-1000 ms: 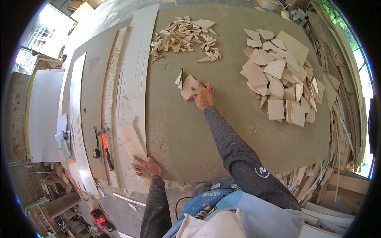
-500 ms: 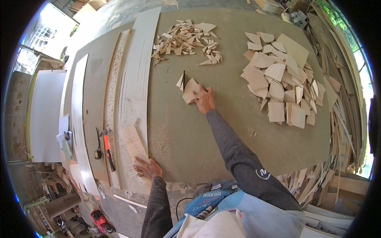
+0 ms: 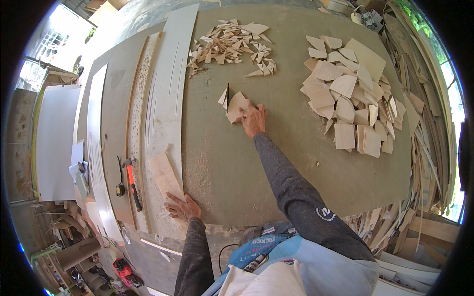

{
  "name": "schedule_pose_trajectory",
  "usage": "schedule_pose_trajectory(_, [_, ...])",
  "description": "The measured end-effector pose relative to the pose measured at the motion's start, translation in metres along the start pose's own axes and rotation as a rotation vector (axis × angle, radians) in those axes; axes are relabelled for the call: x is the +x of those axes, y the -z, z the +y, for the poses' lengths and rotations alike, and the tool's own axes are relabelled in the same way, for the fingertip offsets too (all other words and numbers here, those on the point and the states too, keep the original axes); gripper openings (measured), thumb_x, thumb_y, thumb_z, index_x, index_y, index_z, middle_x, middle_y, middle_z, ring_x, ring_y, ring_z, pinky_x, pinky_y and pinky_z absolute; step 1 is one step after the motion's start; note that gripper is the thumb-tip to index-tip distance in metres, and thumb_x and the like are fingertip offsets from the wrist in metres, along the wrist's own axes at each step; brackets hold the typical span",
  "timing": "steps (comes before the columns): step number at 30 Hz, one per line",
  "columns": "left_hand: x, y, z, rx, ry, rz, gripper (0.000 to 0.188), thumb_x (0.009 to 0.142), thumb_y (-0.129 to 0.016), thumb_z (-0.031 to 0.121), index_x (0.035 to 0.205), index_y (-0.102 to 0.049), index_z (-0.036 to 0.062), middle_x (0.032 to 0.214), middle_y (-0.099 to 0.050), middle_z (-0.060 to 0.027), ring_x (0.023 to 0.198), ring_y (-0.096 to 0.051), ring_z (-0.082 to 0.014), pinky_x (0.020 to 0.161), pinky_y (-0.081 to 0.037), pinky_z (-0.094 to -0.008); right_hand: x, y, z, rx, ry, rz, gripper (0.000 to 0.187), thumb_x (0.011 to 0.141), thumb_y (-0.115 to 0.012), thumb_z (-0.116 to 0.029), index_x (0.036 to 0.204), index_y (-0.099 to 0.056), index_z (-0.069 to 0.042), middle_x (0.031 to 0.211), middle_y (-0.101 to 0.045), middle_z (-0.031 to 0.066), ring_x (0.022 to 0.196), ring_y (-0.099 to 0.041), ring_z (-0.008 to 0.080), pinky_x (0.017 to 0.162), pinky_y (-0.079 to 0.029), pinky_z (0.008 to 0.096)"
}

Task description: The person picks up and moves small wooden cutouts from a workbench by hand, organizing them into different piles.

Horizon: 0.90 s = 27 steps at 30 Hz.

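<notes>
My right hand (image 3: pixel 254 119) reaches out over the large greenish-brown table (image 3: pixel 227 172), its fingers pressed on a flat pale wood piece (image 3: pixel 237 107) with a curved edge. Just left of that piece stands a thin dark upright blade (image 3: pixel 228 93), and a small pointed offcut (image 3: pixel 222 98) lies against its other side. I cannot tell whether the piece touches the blade. My left hand (image 3: pixel 183 207) lies with fingers spread on the near end of a rectangular wood board (image 3: pixel 165 173), which rests partly on a long white strip (image 3: pixel 168 89).
A pile of rounded wood pieces (image 3: pixel 344 93) covers the right side. Small pointed scraps (image 3: pixel 229 44) lie heaped at the far side. A hammer (image 3: pixel 132 182) with an orange and black handle and a tape measure (image 3: pixel 120 189) lie at left. Stacked boards (image 3: pixel 429 98) line the right edge.
The view has shifted slightly. My right hand and the curved wood piece have shifted a little relative to the blade; my left hand stays on the board.
</notes>
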<state>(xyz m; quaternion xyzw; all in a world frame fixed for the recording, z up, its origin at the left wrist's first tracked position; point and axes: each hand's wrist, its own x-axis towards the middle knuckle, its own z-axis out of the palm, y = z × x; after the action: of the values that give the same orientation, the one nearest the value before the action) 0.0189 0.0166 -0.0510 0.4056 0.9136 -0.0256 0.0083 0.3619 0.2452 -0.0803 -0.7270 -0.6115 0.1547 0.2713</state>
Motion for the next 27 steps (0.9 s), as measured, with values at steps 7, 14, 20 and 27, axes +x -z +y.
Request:
schedule_pose_trajectory(7, [0.002, 0.003, 0.005, -0.016, 0.018, -0.025, 0.089, 0.098, -0.060, 0.039, 0.166, -0.005, 0.0225, 0.159, -0.019, -0.0323, 0.149, -0.021, -0.0475, 0.119, -0.018, -0.0669, -0.002, 0.006, 0.004, -0.027, 0.053, -0.029, 0.028, 0.086, -0.077, -0.030, 0.113, -0.081, -0.024, 0.146, -0.051, 0.0054, 0.117, -0.042, 0.0329, 0.106, -0.037, 0.0441])
schedule_pose_trajectory(14, [0.001, -0.002, -0.002, -0.031, 0.016, -0.014, 0.090, 0.097, -0.061, 0.039, 0.166, -0.006, 0.0219, 0.159, -0.019, -0.0337, 0.150, -0.020, -0.0480, 0.119, -0.017, -0.0669, -0.008, 0.007, -0.003, -0.025, 0.062, 0.005, 0.031, 0.083, -0.078, -0.024, 0.114, -0.081, -0.019, 0.151, -0.051, 0.0065, 0.114, -0.043, 0.0319, 0.108, -0.039, 0.0407])
schedule_pose_trajectory(20, [-0.001, 0.003, 0.000, -0.003, 0.001, -0.010, 0.090, 0.097, -0.060, 0.039, 0.166, -0.006, 0.0219, 0.159, -0.019, -0.0337, 0.149, -0.021, -0.0483, 0.119, -0.017, -0.0677, -0.005, 0.004, -0.001, -0.025, 0.067, 0.052, 0.034, 0.079, -0.079, -0.018, 0.113, -0.081, -0.019, 0.149, -0.053, 0.0052, 0.114, -0.044, 0.0306, 0.107, -0.039, 0.0394])
schedule_pose_trajectory(27, [0.001, 0.001, 0.001, -0.014, 0.016, -0.020, 0.090, 0.097, -0.061, 0.039, 0.166, -0.006, 0.0219, 0.160, -0.018, -0.0330, 0.150, -0.020, -0.0467, 0.119, -0.018, -0.0666, 0.001, 0.004, -0.005, -0.005, 0.034, 0.048, 0.037, 0.078, -0.076, -0.011, 0.114, -0.080, -0.017, 0.147, -0.054, 0.0048, 0.113, -0.042, 0.0305, 0.106, -0.041, 0.0369])
